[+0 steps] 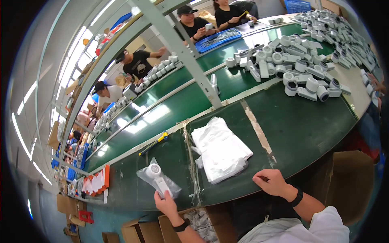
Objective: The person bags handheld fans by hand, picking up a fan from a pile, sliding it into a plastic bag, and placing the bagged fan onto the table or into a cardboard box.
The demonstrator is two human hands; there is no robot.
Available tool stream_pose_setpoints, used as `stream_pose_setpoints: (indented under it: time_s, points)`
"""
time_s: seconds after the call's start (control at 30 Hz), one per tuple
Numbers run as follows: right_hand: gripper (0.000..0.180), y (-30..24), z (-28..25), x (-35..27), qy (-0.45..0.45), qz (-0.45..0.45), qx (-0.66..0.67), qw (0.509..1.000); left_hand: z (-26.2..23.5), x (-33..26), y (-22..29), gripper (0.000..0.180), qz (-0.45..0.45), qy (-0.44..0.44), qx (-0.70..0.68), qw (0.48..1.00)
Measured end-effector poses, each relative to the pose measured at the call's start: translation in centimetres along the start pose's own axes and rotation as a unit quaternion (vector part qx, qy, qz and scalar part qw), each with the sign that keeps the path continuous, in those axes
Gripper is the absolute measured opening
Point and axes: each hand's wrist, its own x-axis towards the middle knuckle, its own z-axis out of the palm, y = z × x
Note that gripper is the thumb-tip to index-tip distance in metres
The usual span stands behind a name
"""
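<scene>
My left hand (166,205) pinches the handle end of a white fabric shaver (154,169) with a round, perforated head. The shaver lies inside a clear plastic bag (173,187), just above the dark green bench. My right hand (270,181) is curled closed over the bench's front edge, and nothing shows in its fingers. Between the hands, nearer the right, a stack of white plastic bags (222,152) rests on the bench. Beyond the shaver lies a yellow and black tool (154,142).
A green conveyor (162,115) runs behind a metal post (190,65). Many grey-white shavers (300,67) are heaped at right. Orange-edged boxes (96,181) stand at left. Below the bench, a carton (219,224) holds white parts. Several people work across the belt; another hand (377,86) is at far right.
</scene>
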Motion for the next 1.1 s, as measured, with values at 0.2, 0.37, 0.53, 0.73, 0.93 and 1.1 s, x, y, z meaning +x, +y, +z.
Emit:
stream_pose_setpoints:
  time_s: [0.2, 0.37, 0.53, 0.73, 0.93, 1.1]
  points:
    - [0.014, 0.6, -0.4, 0.0, 0.014, -0.016, -0.004, 1.0, 1.7, 1.1, 0.0, 0.051, 0.006, 0.03, 0.16, 0.987]
    - [0.016, -1.1, -3.7, 0.1, 0.011, -0.029, 0.009, 0.999, 3.4, -1.7, 3.6, 0.048, 0.267, 0.14, 0.294, 0.907]
    - [0.025, -1.5, -12.5, 5.4, 0.222, -0.033, -0.141, 0.964, 6.3, -6.7, 5.5, 0.026, 0.212, -0.038, 0.021, 0.976]
    - [0.049, 5.6, -21.0, 13.6, 0.272, 0.01, -0.418, 0.867, 9.2, -8.0, 5.0, 0.017, 0.046, -0.149, -0.075, 0.985]
    - [0.05, 7.7, -22.6, 18.4, 0.163, 0.153, -0.539, 0.812, 9.0, -8.0, 4.8, 0.013, 0.025, -0.139, -0.157, 0.977]
    - [0.032, 5.8, -21.5, 18.6, 0.118, 0.18, -0.557, 0.802, 9.0, -7.8, 4.8, 0.011, 0.046, -0.124, -0.158, 0.979]
